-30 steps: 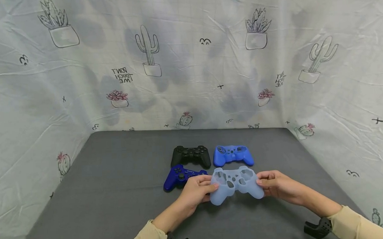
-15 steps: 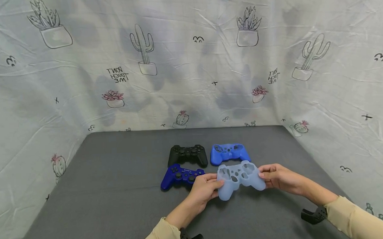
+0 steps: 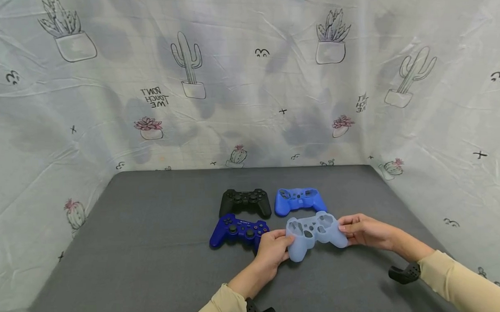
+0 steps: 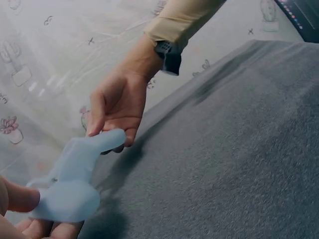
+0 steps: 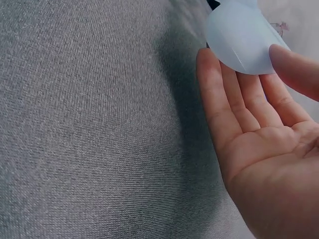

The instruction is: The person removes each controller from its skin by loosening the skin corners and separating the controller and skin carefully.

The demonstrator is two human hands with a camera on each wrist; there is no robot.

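Pale blue silicone cover (image 3: 315,232) held at both ends above grey mat (image 3: 154,251).

Mat bears a black controller (image 3: 245,202), a dark blue controller (image 3: 238,230) and a blue silicone cover (image 3: 300,200), all just beyond the hands. Left hand (image 3: 273,248) pinches the pale cover's left grip between thumb and fingers; right hand (image 3: 364,230) pinches its right grip likewise.

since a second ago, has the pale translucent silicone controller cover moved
Yes. The pale silicone cover has shifted right, away from the dark blue controller, held by both hands.
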